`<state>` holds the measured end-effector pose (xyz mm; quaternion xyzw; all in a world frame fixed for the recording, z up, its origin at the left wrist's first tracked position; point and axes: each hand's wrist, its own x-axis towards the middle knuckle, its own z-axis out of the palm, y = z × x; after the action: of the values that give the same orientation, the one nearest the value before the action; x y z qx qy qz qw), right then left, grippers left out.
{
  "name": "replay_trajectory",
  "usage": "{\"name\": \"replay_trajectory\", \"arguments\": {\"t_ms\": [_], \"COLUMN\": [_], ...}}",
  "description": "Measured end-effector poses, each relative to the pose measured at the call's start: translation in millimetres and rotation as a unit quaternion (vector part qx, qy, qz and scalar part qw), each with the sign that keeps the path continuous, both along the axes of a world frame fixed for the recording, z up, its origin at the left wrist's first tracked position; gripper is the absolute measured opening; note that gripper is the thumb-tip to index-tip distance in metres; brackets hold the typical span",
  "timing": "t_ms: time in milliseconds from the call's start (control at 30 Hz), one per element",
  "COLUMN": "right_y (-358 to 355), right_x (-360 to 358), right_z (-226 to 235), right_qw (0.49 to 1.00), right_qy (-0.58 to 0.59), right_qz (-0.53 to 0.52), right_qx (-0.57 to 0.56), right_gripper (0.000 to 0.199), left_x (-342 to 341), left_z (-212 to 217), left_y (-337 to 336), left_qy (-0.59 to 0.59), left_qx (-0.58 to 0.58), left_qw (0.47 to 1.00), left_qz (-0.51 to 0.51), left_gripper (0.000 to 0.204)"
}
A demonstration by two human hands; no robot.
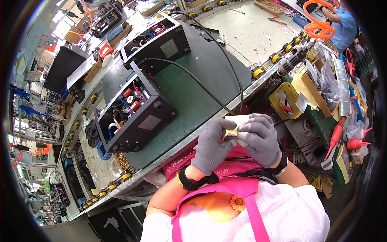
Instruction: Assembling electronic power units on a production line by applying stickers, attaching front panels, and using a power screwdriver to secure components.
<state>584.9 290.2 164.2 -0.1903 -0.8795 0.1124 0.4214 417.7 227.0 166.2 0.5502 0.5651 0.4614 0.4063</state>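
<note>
In front of my chest, both hands are in grey knitted gloves and close together. My left hand (213, 146) pinches the near left edge of a small pale-yellow piece, like a paper sheet or pad (238, 119). My right hand (260, 139) grips the same piece from the right, fingers curled over it. Its underside is hidden by the gloves. Beyond my hands, a black-cased electrical unit (139, 109) with its top off lies on the green work mat (189, 97), red and white parts and wiring showing inside. A second open unit (155, 40) stands behind it.
Black cables (193, 74) loop from the units toward the bench edge by my hands. Yellow-black rollers (275, 58) line the conveyor. At right sit a yellow bin (285, 101), red squeeze bottles (335, 135) and plastic bags. Another person (342, 24) works at the far right beside an orange coiled hose (318, 26).
</note>
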Motion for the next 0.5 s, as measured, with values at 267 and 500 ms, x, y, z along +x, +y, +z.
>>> {"name": "replay_trajectory", "arguments": {"t_ms": [267, 500], "right_y": [-7.9, -13.7], "right_x": [2.4, 16.8], "right_z": [3.1, 15.7], "right_qw": [0.998, 0.985], "right_qy": [-0.034, 0.105], "right_qz": [-0.055, 0.008], "right_qx": [0.017, -0.136], "right_gripper": [0.024, 0.013], "left_x": [-1.2, -16.9], "left_z": [1.0, 0.4], "left_y": [1.7, -0.5], "left_qy": [0.059, 0.010], "left_qx": [0.009, -0.052], "left_qw": [0.998, 0.981], "left_qz": [-0.025, -0.184], "left_gripper": [0.045, 0.088]}}
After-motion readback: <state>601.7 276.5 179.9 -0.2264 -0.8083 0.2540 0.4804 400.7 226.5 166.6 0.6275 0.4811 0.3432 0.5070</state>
